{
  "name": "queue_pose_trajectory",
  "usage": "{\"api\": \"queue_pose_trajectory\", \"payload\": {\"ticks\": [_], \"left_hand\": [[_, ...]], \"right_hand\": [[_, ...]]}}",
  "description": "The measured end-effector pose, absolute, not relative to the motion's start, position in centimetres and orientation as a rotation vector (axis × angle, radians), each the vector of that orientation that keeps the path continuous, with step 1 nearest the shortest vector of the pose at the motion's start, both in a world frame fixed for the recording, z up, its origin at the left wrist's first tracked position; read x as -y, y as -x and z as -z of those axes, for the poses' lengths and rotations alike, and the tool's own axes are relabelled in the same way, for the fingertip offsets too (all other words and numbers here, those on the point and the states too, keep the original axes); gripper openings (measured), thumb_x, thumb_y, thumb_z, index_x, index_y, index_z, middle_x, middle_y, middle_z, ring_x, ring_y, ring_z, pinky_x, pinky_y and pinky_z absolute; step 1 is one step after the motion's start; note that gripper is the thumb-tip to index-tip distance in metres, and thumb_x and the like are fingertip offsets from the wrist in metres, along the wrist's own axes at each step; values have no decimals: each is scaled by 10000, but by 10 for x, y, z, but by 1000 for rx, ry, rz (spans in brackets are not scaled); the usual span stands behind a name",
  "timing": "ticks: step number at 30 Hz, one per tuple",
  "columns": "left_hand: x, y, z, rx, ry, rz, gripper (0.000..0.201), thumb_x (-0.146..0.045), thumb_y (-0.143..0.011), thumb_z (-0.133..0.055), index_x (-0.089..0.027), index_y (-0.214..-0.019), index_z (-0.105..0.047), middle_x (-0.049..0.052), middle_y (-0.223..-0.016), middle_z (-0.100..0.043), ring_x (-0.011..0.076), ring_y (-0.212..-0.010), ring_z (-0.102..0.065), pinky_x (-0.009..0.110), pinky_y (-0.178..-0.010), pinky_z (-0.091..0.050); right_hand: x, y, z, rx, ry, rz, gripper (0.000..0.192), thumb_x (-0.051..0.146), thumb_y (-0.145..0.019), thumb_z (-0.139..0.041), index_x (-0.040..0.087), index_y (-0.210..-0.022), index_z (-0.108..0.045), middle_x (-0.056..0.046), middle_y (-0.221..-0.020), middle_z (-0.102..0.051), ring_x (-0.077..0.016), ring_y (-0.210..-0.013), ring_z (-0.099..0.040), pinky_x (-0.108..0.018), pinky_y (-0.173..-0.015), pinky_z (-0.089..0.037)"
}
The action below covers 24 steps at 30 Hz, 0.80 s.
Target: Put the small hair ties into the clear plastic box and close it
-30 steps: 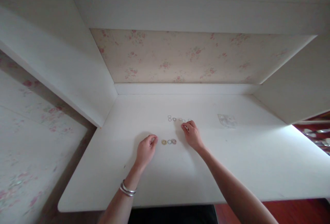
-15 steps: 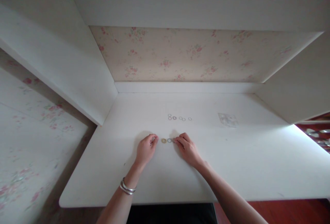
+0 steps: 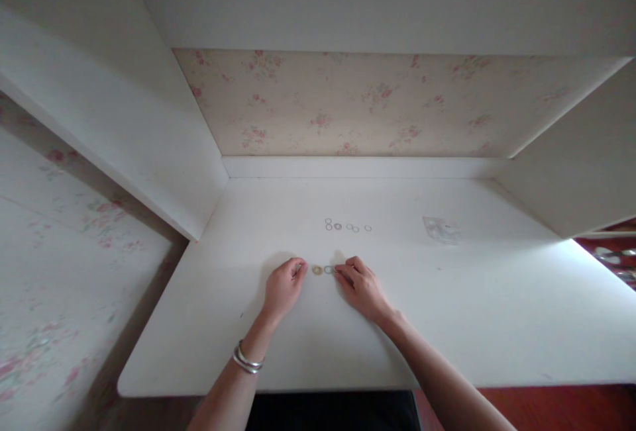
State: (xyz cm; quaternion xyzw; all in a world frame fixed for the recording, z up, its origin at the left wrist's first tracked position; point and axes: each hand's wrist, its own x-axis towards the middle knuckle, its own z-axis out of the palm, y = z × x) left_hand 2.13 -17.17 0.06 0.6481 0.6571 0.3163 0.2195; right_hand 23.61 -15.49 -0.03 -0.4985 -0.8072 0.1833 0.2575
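Both hands rest on the white desk [image 3: 447,325], close together near its front middle. The left hand [image 3: 282,285] lies loosely curled, fingers folded toward the palm, with its fingertips just beside a gold ring [image 3: 317,270]; whether it pinches anything I cannot tell. On that wrist sit 2 silver bangles [image 3: 247,359], touching each other.

The right hand [image 3: 360,283] is stretched flat and low, its fingers narrow together and pointing left. Its fingertips [image 3: 340,271] touch the right end of the near row of rings. In that row I count 2 rings in clear sight: the gold ring on the left and a grey ring [image 3: 328,270] just beside it. A third may lie under the fingertips, but it is hidden.

Farther back, well apart from the hands, a second row [image 3: 348,226] of small rings lies on the desk. I count about 6 there: 2 stacked at the left end, 1 darker ring next to them, 2 overlapping, and 1 alone at the right. They are too small to count with certainty.

To the right of that row, near the desk's back, lies 1 clear plastic bag [image 3: 442,230], flat and crumpled.
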Motion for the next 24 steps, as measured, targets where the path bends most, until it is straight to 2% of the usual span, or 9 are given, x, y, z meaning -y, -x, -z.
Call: {"api": "queue_pose_trajectory", "payload": {"ticks": [11, 17, 24], "left_hand": [[172, -21, -2, -1841, -1822, -816, 346, -432, -896, -376, -194, -934, -625, 11, -666, -631, 129, -565, -553, 211, -511, -337], [172, -21, 1, -1827, -1803, -814, 338, -423, -893, -386, -193, -929, -630, 16, -679, -631, 128, -596, -561, 215, -577, -380], [171, -21, 2, -1820, -1787, -823, 304, -397, -888, -405, -198, -930, -630, 14, -691, -631, 124, -611, -561, 209, -585, -382]], "right_hand": [[157, -237, 3, 2165, 1377, -480, 288, 305, -927, -380, 244, -1004, -651, -61, -924, -562, -144, -782, -567, -272, -741, -473], [159, -238, 1, 2061, 1403, -583, 296, 346, -918, -379, 252, -967, -655, -53, -917, -564, -135, -748, -567, -266, -718, -474], [124, -241, 2, 1975, 1573, -582, 266, 337, -893, -407, 228, -966, -638, -39, -936, -594, -121, -730, -570, -239, -682, -443]]}}
